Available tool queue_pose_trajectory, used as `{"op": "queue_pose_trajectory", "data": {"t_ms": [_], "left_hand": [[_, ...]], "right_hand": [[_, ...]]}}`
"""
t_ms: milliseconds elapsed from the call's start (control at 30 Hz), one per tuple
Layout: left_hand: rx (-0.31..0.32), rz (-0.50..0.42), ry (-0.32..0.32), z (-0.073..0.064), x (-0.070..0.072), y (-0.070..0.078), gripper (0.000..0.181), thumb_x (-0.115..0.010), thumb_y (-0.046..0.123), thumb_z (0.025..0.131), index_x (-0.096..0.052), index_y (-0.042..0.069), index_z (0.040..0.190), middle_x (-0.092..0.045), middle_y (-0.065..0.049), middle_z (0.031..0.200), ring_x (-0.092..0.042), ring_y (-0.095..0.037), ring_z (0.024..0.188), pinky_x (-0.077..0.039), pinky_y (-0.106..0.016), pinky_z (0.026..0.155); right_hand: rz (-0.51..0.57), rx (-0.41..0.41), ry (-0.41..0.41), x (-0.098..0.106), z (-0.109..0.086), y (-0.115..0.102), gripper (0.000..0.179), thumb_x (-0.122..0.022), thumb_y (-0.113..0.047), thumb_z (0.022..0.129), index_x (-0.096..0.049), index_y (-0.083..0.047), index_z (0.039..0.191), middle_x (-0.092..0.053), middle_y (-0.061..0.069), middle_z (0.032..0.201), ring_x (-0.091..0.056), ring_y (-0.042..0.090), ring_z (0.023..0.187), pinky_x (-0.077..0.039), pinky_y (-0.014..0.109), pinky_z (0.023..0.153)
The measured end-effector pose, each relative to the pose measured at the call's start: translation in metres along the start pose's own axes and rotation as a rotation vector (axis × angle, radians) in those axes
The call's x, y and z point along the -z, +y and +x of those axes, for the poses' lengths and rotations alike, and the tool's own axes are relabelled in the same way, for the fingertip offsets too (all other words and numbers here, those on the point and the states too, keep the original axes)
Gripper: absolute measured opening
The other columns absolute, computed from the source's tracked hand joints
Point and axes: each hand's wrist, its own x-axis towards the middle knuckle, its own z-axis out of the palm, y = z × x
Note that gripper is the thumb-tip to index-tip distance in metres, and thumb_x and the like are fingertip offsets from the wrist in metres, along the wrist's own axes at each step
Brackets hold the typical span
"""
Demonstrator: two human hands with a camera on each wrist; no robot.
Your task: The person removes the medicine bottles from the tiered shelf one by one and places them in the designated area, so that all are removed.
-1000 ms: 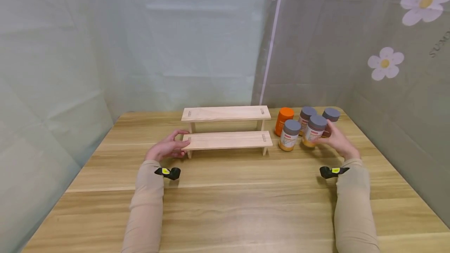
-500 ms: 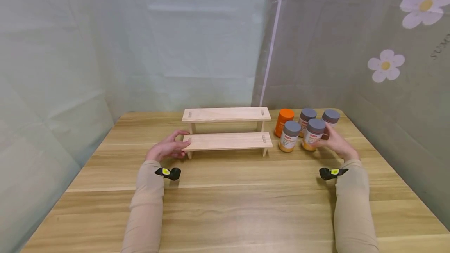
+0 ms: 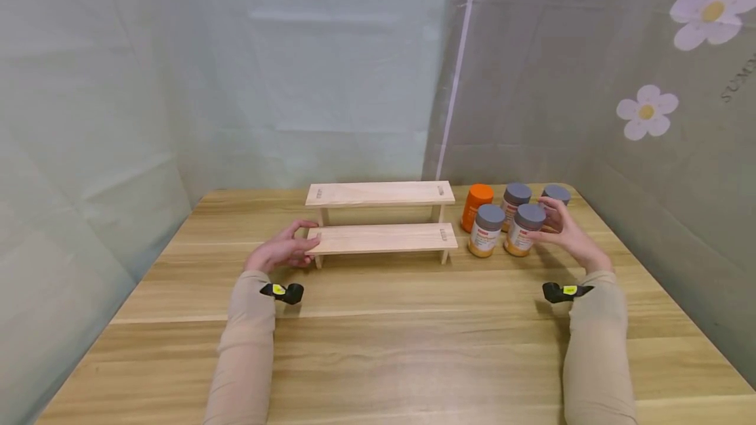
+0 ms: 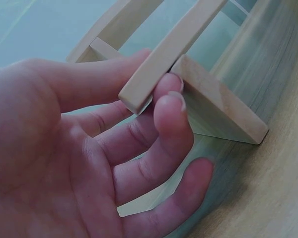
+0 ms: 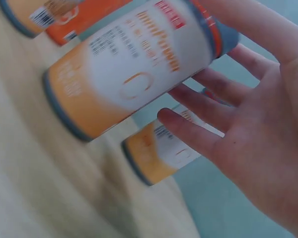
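At the left end of the two-tier wooden shelf (image 3: 380, 239), my left hand (image 3: 285, 246) pinches the lower board, thumb on top and fingers curled below it. The left wrist view shows the board's end (image 4: 154, 74) between thumb and fingertips. My right hand (image 3: 568, 236) is beside a grey-lidded jar (image 3: 523, 231) with a white and orange label, which stands upright on the table. Its thumb and fingers are spread loosely near the jar's right side and lid. In the right wrist view the relaxed fingers (image 5: 208, 106) lie behind the same jar (image 5: 134, 64).
Left of that jar stands another grey-lidded jar (image 3: 487, 230), with an orange bottle (image 3: 477, 207) behind it. Two more grey-lidded jars stand at the back, one (image 3: 516, 201) in the middle and one (image 3: 556, 195) partly hidden by my right hand. The table (image 3: 413, 333) is wood-patterned.
The jar at my right hand was lowered, tilted, onto the table and now stands upright. My right fingers have loosened and drawn slightly right. My left hand stays on the shelf.
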Motion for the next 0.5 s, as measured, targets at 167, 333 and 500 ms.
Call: {"op": "queue_pose_trajectory", "data": {"t_ms": [167,333,500], "left_hand": [[-0.005,-0.010,0.001,0.002,0.000,-0.002,0.062,-0.055,0.025,0.099,-0.019,0.012,0.148,-0.051,-0.003,0.093,-0.058,-0.009,0.073,-0.053,-0.028,0.074],[-0.014,0.021,-0.008,0.005,0.000,-0.001,0.061,-0.054,0.025,0.100,-0.019,0.011,0.147,-0.056,-0.002,0.086,-0.058,-0.009,0.070,-0.052,-0.026,0.070],[-0.045,0.180,0.055,0.003,-0.003,0.010,0.063,-0.046,0.036,0.102,-0.017,0.007,0.150,-0.054,-0.023,0.120,-0.060,-0.027,0.096,-0.051,-0.038,0.083]], "right_hand": [[0.032,0.031,0.037,0.003,-0.003,-0.015,0.073,-0.062,-0.008,0.094,-0.017,-0.014,0.151,-0.033,0.023,0.146,-0.042,-0.007,0.115,-0.042,0.007,0.087],[-0.093,0.004,0.075,0.008,-0.001,-0.041,0.066,-0.060,-0.019,0.097,-0.021,-0.015,0.150,-0.040,0.016,0.144,-0.045,0.023,0.130,-0.044,0.021,0.097],[-0.326,-0.042,0.156,0.004,0.001,-0.078,0.079,-0.059,-0.034,0.096,-0.013,-0.004,0.153,-0.021,0.030,0.155,-0.022,0.052,0.140,-0.025,0.068,0.106]]}}
